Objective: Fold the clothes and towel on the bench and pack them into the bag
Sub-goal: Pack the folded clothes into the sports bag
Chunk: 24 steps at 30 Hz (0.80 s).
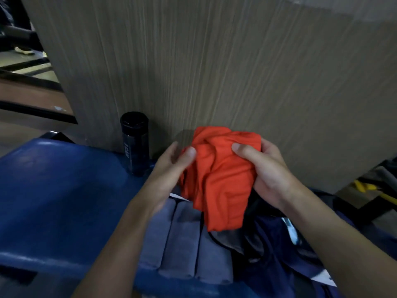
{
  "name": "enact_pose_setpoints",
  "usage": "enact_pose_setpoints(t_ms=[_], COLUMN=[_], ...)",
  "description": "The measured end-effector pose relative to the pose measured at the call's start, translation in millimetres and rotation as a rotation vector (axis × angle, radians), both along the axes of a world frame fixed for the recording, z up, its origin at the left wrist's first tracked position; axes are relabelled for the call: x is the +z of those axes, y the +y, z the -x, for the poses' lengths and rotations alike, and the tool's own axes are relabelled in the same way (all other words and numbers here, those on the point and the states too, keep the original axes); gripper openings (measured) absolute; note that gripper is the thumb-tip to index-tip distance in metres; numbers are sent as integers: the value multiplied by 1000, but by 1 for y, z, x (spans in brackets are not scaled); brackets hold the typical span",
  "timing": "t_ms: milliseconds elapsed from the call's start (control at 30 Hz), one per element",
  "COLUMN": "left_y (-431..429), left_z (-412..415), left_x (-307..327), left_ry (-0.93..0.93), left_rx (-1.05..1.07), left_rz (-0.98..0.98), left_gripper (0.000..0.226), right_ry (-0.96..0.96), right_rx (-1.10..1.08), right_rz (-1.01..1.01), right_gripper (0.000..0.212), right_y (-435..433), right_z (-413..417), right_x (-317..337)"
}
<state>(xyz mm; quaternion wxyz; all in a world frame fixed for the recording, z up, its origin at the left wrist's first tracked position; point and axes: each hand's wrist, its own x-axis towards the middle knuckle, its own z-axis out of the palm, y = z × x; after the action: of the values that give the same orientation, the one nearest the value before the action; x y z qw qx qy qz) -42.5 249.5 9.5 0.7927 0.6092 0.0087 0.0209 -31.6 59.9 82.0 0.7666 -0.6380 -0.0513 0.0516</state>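
Bench [53,190]: blue with a glossy surface, filling the lower left and running under the folded cloth.
Floor strip [32,97]: brown with dark rails, at the far left beyond the panel's edge.
Bottle [135,145]: dark and see-through with a black cap, standing upright at the back of the bench, just beside the panel's foot.
Panel [214,61]: a pale wood-grain wall rising behind everything and taking up most of the upper view.
Left hand [171,168]: raised above the bench. The thumb presses on the front of the garment's left edge and the fingers run behind it, so it pinches the cloth.
Grey towel [182,239]: folded into three long side-by-side rolls, lying on the bench below the left hand, touching the dark heap on its right.
Orange garment [219,179]: bunched and creased, held in the air between both hands. It is above the towel and the heap, with its lower end hanging down toward them.
Right hand [264,171]: grips the garment's upper right corner, thumb on the front and fingers curled round behind.
Dark heap [275,250]: navy and black fabric with straps, lying on the bench under the right forearm. I cannot tell which part is bag and which is clothing.
Yellow object [369,188]: low at the far right edge, blurred, well apart from the hands.
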Motion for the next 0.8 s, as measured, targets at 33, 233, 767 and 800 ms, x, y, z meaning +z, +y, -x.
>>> enact_pose_setpoints(t_ms=[33,233,767,800], left_y=[-3,-38,-161,-164], left_z=[3,32,107,110], left_x=[4,31,89,91], left_ry=[-17,138,-187,-205], left_rx=[-93,-375,12,32], left_rz=[90,53,-206,-212], left_gripper=[92,55,21,22], right_ry=[5,60,-255,-213], right_rx=[7,63,-667,-597], right_rz=[-12,-54,503,506], right_gripper=[24,38,30,29], right_y=[-9,-57,-100,-101], right_z=[8,52,127,130], right_x=[6,31,-3,-3])
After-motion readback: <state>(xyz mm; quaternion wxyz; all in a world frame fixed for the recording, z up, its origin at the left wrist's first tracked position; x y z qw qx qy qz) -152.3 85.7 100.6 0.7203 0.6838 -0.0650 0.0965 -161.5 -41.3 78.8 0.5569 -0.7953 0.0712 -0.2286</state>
